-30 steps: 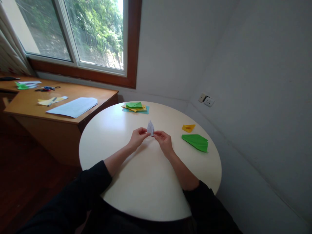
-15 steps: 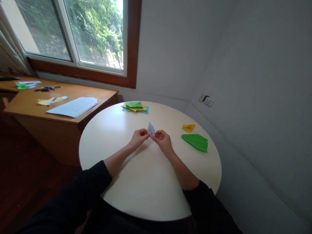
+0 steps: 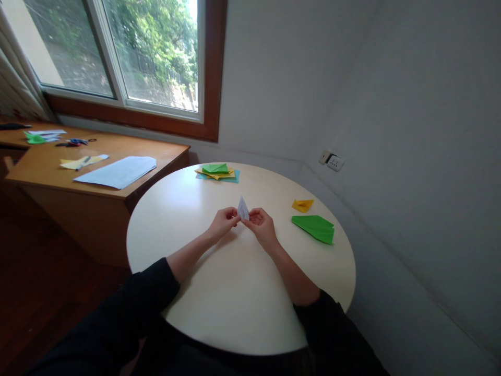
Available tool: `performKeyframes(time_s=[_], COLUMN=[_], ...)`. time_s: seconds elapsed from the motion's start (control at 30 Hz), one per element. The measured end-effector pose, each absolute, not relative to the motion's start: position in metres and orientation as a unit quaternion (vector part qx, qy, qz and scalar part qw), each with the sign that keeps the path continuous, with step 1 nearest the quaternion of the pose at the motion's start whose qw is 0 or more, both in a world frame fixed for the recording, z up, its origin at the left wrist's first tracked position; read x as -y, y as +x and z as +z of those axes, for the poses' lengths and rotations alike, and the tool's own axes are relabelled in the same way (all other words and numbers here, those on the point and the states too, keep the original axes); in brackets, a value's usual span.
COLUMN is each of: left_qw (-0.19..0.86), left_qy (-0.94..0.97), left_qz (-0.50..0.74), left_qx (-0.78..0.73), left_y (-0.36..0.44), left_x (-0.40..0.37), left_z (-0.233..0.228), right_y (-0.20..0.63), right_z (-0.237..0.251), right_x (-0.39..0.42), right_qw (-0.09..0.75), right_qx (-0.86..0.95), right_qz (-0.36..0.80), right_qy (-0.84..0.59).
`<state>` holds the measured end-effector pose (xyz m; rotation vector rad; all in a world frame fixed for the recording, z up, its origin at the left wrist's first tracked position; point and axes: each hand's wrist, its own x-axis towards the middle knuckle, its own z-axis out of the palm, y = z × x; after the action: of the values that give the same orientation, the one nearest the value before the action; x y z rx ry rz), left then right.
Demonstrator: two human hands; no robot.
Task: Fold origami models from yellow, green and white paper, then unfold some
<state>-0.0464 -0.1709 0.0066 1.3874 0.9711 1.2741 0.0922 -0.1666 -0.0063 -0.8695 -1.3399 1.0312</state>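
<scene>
Above the middle of the round white table [image 3: 235,292], a small piece of folded white paper [image 3: 242,208] stands point upward between my hands. My left hand [image 3: 224,222] pinches its lower left side with thumb and fingers. On the right, my right hand [image 3: 261,225] grips the lower right edge, its thumb at the bottom near the left thumb and its fingers curled. Part of the paper's lower edge is hidden by the fingertips.
A green paper plane [image 3: 314,228] and a yellow folded paper [image 3: 302,205] lie on the right. Coloured folded papers [image 3: 216,171] are stacked at the far edge. On the wooden desk [image 3: 102,198] are white sheets [image 3: 119,172], yellow paper [image 3: 74,163] and scissors [image 3: 77,141].
The white paper has changed from a wider, more open shape to a narrower, flatter point. Both hands stay in nearly the same place.
</scene>
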Motion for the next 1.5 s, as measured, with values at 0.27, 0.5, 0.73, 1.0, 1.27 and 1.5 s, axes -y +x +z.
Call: performKeyframes(time_s=[0.27, 0.5, 0.73, 1.0, 1.27, 1.5], left_qw=[0.480, 0.472, 0.466, 0.462, 0.470, 0.493], left_qy=[0.585, 0.595, 0.601, 0.607, 0.609, 0.599], left_qz=[0.512, 0.504, 0.501, 0.506, 0.499, 0.498], left_qx=[-0.407, -0.411, -0.413, -0.403, -0.400, -0.387], left_y=[-0.0473, -0.0475, -0.0469, -0.0471, -0.0458, -0.0462], left_x=[0.1678, 0.1686, 0.1692, 0.1691, 0.1699, 0.1722], left_z=[0.0029, 0.0041, 0.0035, 0.0020, 0.0027, 0.0055], right_y=[0.0930, 0.0947, 0.0948, 0.0951, 0.0954, 0.0956], right_z=[-0.0073, -0.0071, -0.0042, -0.0030, -0.0050, -0.0034], right_x=[0.1661, 0.1659, 0.1675, 0.1681, 0.1669, 0.1682], right_qw=[0.576, 0.562, 0.562, 0.554, 0.554, 0.552], right_qx=[0.576, 0.556, 0.523, 0.508, 0.504, 0.512], right_qz=[0.456, 0.494, 0.530, 0.535, 0.540, 0.531], right_qy=[-0.359, -0.362, -0.360, -0.385, -0.384, -0.389])
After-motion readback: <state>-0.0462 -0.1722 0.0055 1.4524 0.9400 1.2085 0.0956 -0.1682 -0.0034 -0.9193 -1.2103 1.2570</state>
